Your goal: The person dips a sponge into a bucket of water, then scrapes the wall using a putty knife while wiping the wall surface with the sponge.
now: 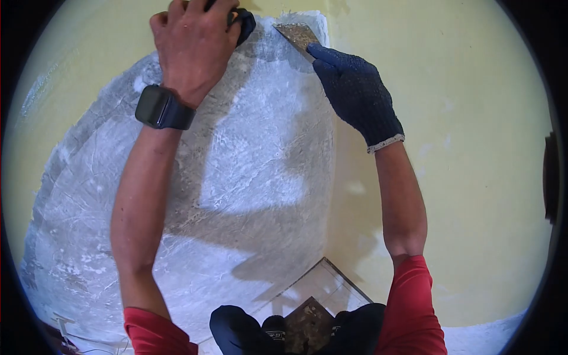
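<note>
My right hand (354,83), in a dark knit glove with a pale cuff, is closed round a putty knife (299,36). Its worn, speckled blade lies at the top edge of the grey plaster patch (260,148), close to the wall corner. At the upper left, my bare left hand (195,50) is curled over a bunched black thing (244,26) that looks like cloth; its fingertips are partly cut off by the frame's top. A dark watch (161,107) sits on that wrist.
Yellow painted wall (473,177) borders the plaster on both sides, meeting in a corner right of centre. Below, tiled edging (337,275) runs along the floor corner by my dark-clad knees (236,331). Thin wires (106,349) show at the lower left.
</note>
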Motion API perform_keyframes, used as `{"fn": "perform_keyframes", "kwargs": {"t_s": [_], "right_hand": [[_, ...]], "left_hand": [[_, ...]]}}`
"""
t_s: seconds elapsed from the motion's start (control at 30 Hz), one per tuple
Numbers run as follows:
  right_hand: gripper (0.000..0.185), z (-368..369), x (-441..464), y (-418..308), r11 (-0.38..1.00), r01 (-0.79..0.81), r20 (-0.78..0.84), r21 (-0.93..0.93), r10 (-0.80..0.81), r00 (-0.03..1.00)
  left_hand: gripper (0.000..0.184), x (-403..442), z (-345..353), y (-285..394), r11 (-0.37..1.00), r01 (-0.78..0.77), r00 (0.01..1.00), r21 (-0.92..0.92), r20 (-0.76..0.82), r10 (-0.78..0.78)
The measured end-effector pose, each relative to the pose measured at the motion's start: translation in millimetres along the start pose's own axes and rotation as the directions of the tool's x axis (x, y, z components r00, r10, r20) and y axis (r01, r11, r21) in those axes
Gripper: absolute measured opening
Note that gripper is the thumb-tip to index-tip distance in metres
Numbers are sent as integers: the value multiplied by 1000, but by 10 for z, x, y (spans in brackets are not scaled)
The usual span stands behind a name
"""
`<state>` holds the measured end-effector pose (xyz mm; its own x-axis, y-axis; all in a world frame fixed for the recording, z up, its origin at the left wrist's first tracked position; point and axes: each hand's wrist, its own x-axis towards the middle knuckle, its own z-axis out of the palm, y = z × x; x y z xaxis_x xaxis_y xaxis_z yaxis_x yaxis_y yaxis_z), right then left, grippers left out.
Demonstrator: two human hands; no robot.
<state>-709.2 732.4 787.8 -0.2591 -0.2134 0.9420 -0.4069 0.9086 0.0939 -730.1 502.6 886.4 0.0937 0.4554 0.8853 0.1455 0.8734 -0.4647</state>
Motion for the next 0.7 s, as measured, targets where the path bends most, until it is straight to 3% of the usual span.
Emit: {"fn": "perform_keyframes", "kwargs": {"t_s": [0.07, 0.17, 0.23, 0.27, 0.37, 0.43, 0.47, 0.53, 0.57, 0.63, 0.7], "right_hand": [[21, -13, 53, 22, 999, -40, -15, 21, 40, 999], [23, -101, 79, 47, 1000, 29, -15, -9, -29, 999], [25, -158, 34, -166, 980, -198, 84, -7, 198, 977], [25, -118, 56, -171, 979, -204, 78, -4, 204, 976], [24, 17, 166, -28, 986, -164, -40, 28, 165, 985], [24, 34, 190, 13, 988, 24, -151, -154, -48, 987], [24, 28, 159, -14, 989, 21, -158, -144, -44, 987], [22, -89, 95, -119, 974, -224, -5, 25, 224, 975], [22, -76, 132, -55, 975, -221, -6, 20, 221, 975], [21, -25, 170, 75, 985, 80, -205, -152, -110, 972], [21, -70, 107, 104, 984, 100, -186, -149, -128, 974]], "left_hand": [[28, 14, 22, -27, 997, -81, 997, 8, 6, 81], [28, 14, 2, -66, 981, -193, 981, -3, 8, 193], [30, 64, -6, -115, 969, -246, 967, -37, 55, 248], [30, 78, -14, -142, 966, -255, 965, -36, 54, 256], [34, 147, -11, -163, 944, -328, 939, -35, 100, 330], [36, 143, -27, -188, 945, -316, 940, -80, 111, 324], [36, 152, -58, -228, 943, -324, 937, -73, 116, 331], [36, 152, -137, -275, 949, -298, 942, -102, 128, 310], [36, 170, -166, -306, 950, -296, 944, -103, 124, 307], [34, 160, -223, -397, 953, -285, 948, -107, 112, 296], [32, 132, -266, -472, 952, -291, 948, -94, 107, 300]]}}
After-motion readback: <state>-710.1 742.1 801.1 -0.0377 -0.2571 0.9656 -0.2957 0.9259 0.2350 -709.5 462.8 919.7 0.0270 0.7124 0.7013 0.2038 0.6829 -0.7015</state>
